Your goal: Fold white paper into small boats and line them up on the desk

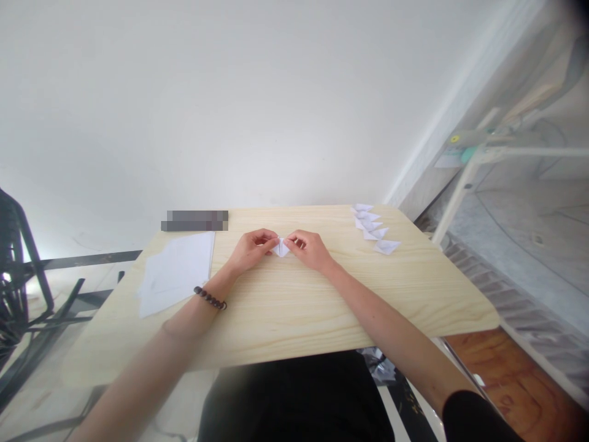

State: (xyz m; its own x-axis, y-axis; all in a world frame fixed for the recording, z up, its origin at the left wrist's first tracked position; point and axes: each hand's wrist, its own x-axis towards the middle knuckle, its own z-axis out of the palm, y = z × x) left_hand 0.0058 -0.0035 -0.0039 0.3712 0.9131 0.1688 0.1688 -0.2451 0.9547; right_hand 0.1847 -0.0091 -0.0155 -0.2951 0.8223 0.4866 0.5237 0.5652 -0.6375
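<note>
A small piece of folded white paper point(281, 248) is held just above or on the wooden table, near its middle. My left hand point(252, 248) pinches its left side between thumb and fingers. On the opposite side, my right hand point(309, 247) grips the paper the same way. The fingers cover both outer parts, so only the centre with a vertical crease and a point toward me shows. Several folded white paper boats point(375, 233) lie in a slanting row at the table's far right.
A stack of white paper sheets point(177, 270) lies on the left of the light wooden table point(285, 319). Behind it is a dark, blurred-out long object point(194, 221). A white wall point(257, 104) rises behind the table. A black chair point(21, 264) stands left, a pale metal frame point(464, 178) right.
</note>
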